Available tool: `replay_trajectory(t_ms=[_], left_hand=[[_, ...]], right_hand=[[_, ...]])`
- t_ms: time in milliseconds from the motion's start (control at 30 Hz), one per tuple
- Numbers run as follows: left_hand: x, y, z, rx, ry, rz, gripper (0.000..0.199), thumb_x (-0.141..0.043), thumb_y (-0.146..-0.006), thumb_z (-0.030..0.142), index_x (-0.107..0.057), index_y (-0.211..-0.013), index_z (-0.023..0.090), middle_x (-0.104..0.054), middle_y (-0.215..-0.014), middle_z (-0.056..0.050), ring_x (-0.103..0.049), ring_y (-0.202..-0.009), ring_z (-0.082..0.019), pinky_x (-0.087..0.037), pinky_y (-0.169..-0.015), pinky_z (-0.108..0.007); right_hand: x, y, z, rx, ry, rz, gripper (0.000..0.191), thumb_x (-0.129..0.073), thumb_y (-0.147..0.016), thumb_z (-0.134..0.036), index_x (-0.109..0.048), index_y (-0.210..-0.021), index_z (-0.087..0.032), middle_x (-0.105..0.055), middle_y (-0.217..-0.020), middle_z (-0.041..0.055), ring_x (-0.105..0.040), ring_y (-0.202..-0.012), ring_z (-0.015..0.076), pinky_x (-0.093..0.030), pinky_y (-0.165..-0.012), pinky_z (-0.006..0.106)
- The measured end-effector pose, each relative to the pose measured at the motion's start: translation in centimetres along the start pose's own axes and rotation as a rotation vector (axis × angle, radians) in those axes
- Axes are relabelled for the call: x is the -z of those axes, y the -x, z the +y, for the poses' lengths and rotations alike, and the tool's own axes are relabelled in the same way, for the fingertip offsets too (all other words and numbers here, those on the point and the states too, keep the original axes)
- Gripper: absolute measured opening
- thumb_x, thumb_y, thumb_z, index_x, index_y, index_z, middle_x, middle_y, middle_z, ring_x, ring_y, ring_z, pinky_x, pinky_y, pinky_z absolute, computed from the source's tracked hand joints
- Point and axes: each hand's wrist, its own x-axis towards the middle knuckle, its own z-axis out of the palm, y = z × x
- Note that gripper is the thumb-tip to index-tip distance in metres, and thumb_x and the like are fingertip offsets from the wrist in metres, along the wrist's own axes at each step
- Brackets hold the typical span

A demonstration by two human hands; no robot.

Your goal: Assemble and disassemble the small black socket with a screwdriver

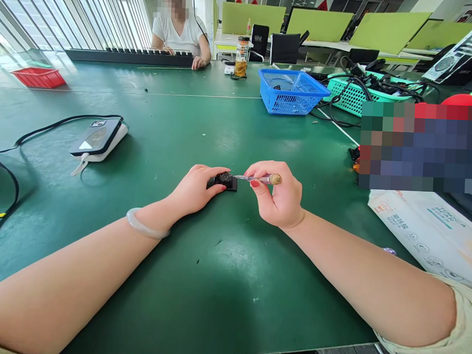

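In the middle of the green table [222,307], my left hand [196,188] is closed on a small black part [227,181] with a round top, pinning it between thumb and fingers. It rests on the tabletop. From the right, my right hand [278,194] pinches a slim pen-like tool [265,179] with a tan rounded end. Its thin pale tip points left and meets the black part's edge; whether it touches is too small to tell. The fingers cover some of both things.
A phone [99,137] on a white block with a cable lies left. Farther off are a red tray [39,77], a blue basket [292,93], a green basket [351,96] of cables and a jar [241,57]. A white packet [425,227] lies right. Another person [183,34] sits opposite.
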Motion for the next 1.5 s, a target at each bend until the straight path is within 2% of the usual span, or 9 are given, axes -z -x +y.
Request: replay_trajectory(t_ms=[167,267,400,600,733,833,1500], left_hand=[[-0.1,0.0,-0.2,-0.004,0.007,0.005,0.048,-0.057,-0.091,0.039,-0.063,-0.137,0.028,-0.070,-0.128,-0.004,-0.052,-0.127,-0.029,-0.045,-0.112,-0.047],[-0.2,0.0,-0.3,-0.005,0.004,0.006,0.047,-0.056,-0.092,0.038,-0.063,-0.137,0.028,-0.069,-0.128,-0.004,-0.052,-0.126,-0.029,-0.044,-0.113,-0.048],[-0.2,0.0,-0.3,-0.008,0.003,0.004,0.047,-0.056,-0.092,0.039,-0.062,-0.137,0.029,-0.069,-0.128,-0.004,-0.053,-0.127,-0.030,-0.044,-0.113,-0.048],[0.0,0.0,0.0,0.022,0.001,-0.010,0.049,-0.056,-0.092,0.039,-0.061,-0.139,0.029,-0.069,-0.127,-0.005,-0.051,-0.128,-0.029,-0.044,-0.113,-0.048],[0.0,0.0,0.0,0.025,0.003,-0.014,0.049,-0.055,-0.092,0.039,-0.061,-0.139,0.029,-0.069,-0.127,-0.005,-0.051,-0.127,-0.029,-0.044,-0.113,-0.047],[0.0,0.1,0.0,0.015,0.014,-0.010,0.050,-0.054,-0.091,0.039,-0.061,-0.139,0.029,-0.069,-0.126,-0.005,-0.051,-0.127,-0.029,-0.044,-0.112,-0.048],[0.1,0.3,0.2,-0.014,0.021,-0.004,0.051,-0.053,-0.090,0.044,-0.064,-0.137,0.027,-0.070,-0.128,-0.004,-0.052,-0.126,-0.030,-0.043,-0.113,-0.047]], right_hand=[[0.0,0.2,0.5,-0.193,-0.071,0.040,0.004,-0.055,-0.100,-0.027,-0.052,-0.098,-0.026,-0.066,-0.087,0.0008,-0.067,-0.076,0.0154,-0.056,-0.072,0.033],[-0.1,0.1,0.8,-0.349,-0.164,0.093,0.016,-0.057,-0.100,-0.040,-0.051,-0.095,-0.026,-0.066,-0.086,-0.0007,-0.064,-0.065,0.0120,-0.056,-0.066,0.030],[-0.4,-0.1,1.6,-0.557,-0.292,0.175,0.035,-0.067,-0.090,-0.055,-0.048,-0.091,-0.025,-0.064,-0.077,-0.0047,-0.061,-0.055,0.0094,-0.054,-0.058,0.027],[-0.4,-0.3,3.1,-0.763,-0.440,0.266,0.044,-0.075,-0.082,-0.058,-0.046,-0.088,-0.025,-0.064,-0.068,-0.0079,-0.059,-0.049,0.0087,-0.051,-0.049,0.024],[-0.3,-0.4,3.2,-0.769,-0.492,0.353,0.044,-0.076,-0.081,-0.056,-0.046,-0.088,-0.025,-0.065,-0.067,-0.0082,-0.058,-0.048,0.0083,-0.049,-0.049,0.023],[-0.3,-0.4,3.2,-0.779,-0.519,0.369,0.043,-0.077,-0.080,-0.054,-0.046,-0.088,-0.025,-0.064,-0.066,-0.0083,-0.057,-0.048,0.0084,-0.048,-0.048,0.023],[-0.1,-0.5,3.3,-0.862,-0.584,0.340,0.043,-0.077,-0.080,-0.052,-0.044,-0.087,-0.025,-0.064,-0.065,-0.0078,-0.056,-0.047,0.0087,-0.046,-0.047,0.023]])
